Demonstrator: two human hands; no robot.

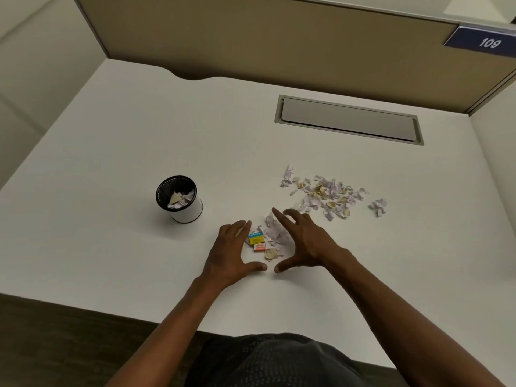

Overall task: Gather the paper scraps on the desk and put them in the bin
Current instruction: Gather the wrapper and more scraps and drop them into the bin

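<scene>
Smooth white desk (111, 152): both hands' straight fingers (240, 227) flank crumpled scraps (275, 236), gripping nothing.

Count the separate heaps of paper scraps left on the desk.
3: a small heap between the hands, the big spread to its right, and a lone clump farther right. Hands may hide more.

bare desk (117, 152) left, far | bin (179, 198) left | scrap spread (326, 195) blocks right
</scene>
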